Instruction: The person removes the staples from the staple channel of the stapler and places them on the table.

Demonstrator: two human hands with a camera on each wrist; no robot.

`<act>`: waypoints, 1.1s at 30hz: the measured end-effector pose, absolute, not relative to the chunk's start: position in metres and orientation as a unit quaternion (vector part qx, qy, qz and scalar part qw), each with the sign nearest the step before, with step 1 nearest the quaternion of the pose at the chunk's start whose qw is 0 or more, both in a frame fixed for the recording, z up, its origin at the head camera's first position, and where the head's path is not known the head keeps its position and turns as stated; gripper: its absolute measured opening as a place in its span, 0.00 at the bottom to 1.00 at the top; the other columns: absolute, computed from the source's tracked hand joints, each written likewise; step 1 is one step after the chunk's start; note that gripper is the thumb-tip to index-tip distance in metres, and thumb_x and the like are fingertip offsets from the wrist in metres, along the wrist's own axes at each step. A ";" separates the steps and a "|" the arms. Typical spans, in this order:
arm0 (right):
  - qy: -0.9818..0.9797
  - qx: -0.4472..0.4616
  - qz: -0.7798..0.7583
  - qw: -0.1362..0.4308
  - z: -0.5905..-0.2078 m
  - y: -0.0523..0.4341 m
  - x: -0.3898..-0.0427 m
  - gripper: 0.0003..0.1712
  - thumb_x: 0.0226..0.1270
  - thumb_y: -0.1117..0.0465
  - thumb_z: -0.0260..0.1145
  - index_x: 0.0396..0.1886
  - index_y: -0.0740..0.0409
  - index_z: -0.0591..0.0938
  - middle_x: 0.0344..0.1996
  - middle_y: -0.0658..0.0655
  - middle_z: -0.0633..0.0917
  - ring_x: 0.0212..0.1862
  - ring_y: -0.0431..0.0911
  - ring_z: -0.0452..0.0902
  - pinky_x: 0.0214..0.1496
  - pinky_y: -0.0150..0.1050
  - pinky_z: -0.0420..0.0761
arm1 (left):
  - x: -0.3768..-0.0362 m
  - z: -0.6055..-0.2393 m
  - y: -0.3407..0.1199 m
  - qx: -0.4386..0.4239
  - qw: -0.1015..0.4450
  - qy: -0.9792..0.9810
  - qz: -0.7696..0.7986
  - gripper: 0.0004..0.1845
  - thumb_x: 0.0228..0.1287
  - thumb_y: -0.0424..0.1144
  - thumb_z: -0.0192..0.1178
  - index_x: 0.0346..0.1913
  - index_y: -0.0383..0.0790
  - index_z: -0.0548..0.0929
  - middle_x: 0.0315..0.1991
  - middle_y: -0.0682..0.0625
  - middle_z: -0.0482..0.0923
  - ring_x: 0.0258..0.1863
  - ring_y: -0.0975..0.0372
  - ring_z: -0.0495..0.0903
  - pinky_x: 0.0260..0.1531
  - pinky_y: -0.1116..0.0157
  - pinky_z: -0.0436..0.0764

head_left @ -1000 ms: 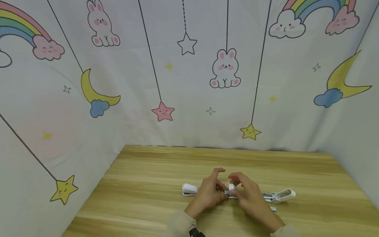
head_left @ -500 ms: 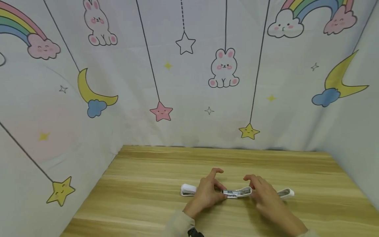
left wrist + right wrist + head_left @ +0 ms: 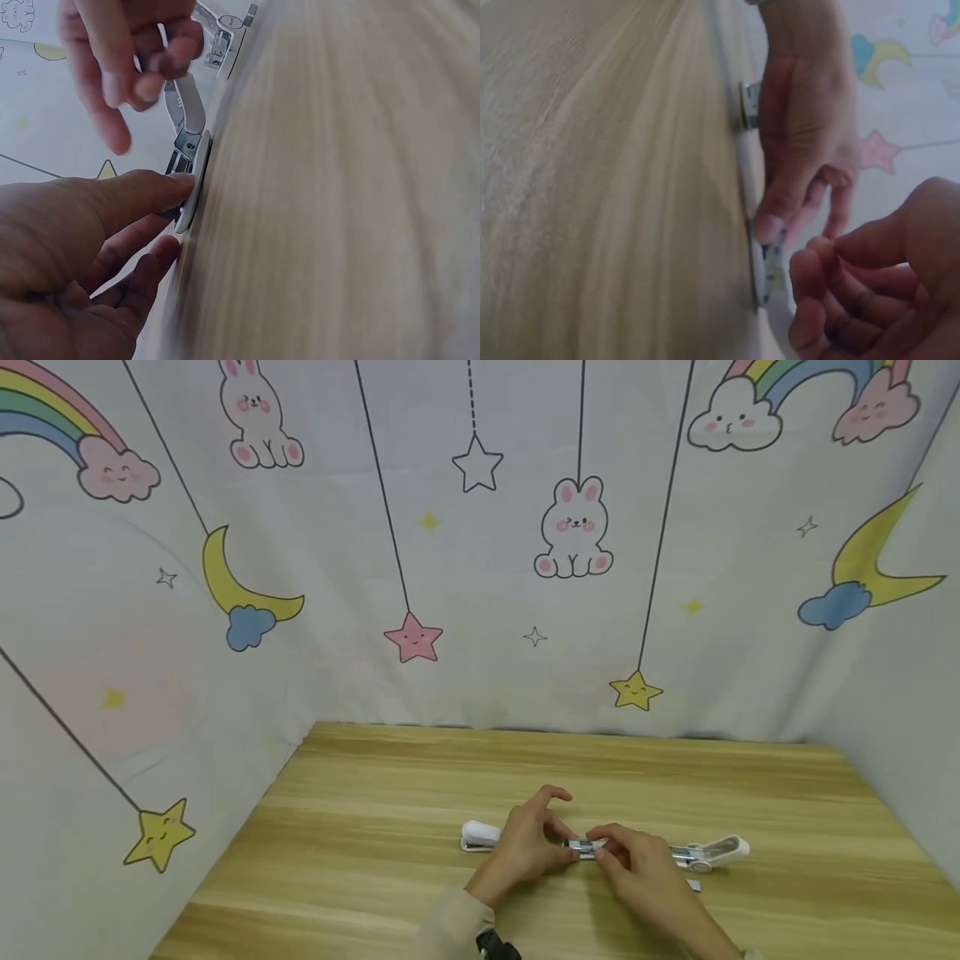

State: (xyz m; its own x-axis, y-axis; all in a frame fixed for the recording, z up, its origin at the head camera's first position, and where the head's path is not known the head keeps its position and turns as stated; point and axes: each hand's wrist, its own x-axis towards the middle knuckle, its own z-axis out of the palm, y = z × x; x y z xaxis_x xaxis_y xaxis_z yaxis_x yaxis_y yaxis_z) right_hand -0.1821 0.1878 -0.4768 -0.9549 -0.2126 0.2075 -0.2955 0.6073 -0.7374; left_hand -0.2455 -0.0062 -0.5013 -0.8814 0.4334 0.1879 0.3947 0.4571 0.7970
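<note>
A white stapler [image 3: 712, 852] lies folded wide open along the wooden table [image 3: 390, 877], its metal staple rail [image 3: 581, 846] in the middle. My left hand [image 3: 558, 850] grips the stapler near its white end [image 3: 480, 835], with the thumb [image 3: 150, 196] pressed on the stapler's edge [image 3: 192, 196] and the index finger raised. My right hand [image 3: 603, 853] meets it from the right, its curled fingertips [image 3: 154, 79] pinching the metal rail [image 3: 187, 112]. The right wrist view shows the left hand [image 3: 802, 150] on the stapler [image 3: 761, 270] and my right fingers [image 3: 840, 277] curled beside it.
A small strip of staples [image 3: 693, 886] lies on the table just in front of the stapler's right arm. Cloth walls [image 3: 480, 568] printed with stars, moons and rabbits close off the table at the back and both sides.
My right hand let go of the rail and swung right, fingers open, then came back left and now pinches the rail beside the left hand. The left hand kept its hold.
</note>
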 end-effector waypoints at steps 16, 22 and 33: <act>-0.926 0.072 0.366 0.059 -0.495 0.170 -0.187 0.13 0.60 0.68 0.68 0.44 0.54 0.89 0.16 0.39 0.76 0.16 0.35 0.64 0.22 0.31 0.64 | -0.247 -0.503 -0.006 0.241 0.025 0.856 0.456 0.38 0.48 0.34 0.79 0.63 0.50 0.73 0.31 0.63 0.88 0.40 0.71 0.81 0.54 0.63 0.75; -0.931 0.051 0.354 0.076 -0.493 0.164 -0.188 0.11 0.61 0.66 0.68 0.42 0.52 0.89 0.15 0.39 0.75 0.15 0.36 0.63 0.21 0.32 0.63 | -0.248 -0.503 -0.007 0.239 0.027 0.855 0.459 0.38 0.49 0.36 0.79 0.64 0.50 0.73 0.31 0.63 0.88 0.40 0.70 0.81 0.55 0.61 0.75; -0.937 0.008 0.341 0.081 -0.494 0.163 -0.186 0.12 0.61 0.64 0.67 0.43 0.52 0.90 0.15 0.42 0.75 0.14 0.37 0.62 0.18 0.33 0.60 | -0.248 -0.501 -0.007 0.231 0.034 0.856 0.462 0.39 0.48 0.34 0.79 0.64 0.48 0.73 0.31 0.62 0.88 0.38 0.70 0.81 0.54 0.63 0.75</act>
State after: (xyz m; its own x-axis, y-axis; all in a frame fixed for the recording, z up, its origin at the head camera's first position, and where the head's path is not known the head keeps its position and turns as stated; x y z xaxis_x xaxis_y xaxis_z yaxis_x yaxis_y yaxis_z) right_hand -0.1859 0.1630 -0.4939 -0.9869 0.0400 0.1566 -0.0700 0.7674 -0.6373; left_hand -0.2478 -0.0068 -0.5013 -0.8906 0.4273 0.1559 0.3649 0.4668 0.8056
